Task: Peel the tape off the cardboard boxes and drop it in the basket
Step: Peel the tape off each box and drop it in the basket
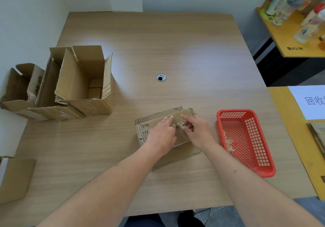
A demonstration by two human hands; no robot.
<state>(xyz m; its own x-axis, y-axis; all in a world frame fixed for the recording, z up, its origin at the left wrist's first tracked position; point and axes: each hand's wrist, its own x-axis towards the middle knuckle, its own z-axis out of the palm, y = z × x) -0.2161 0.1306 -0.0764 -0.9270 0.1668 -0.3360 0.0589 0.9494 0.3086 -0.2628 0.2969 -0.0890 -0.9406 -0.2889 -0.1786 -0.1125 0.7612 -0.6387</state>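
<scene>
Flattened cardboard box (163, 121) lying on the bench (175, 50), red basket (246, 138) just beside it. Left hand (162, 133) pressing it flat, fingers straight. Right hand (195, 130) pinching a crumpled clear tape strip (181, 124). Tape likely light, limp, clingy; best gripped at the loose end.

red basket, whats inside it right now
Inside the red basket, a few crumpled pieces of clear tape lie near its left wall. The near wall hides the closest strip of the floor.
</scene>
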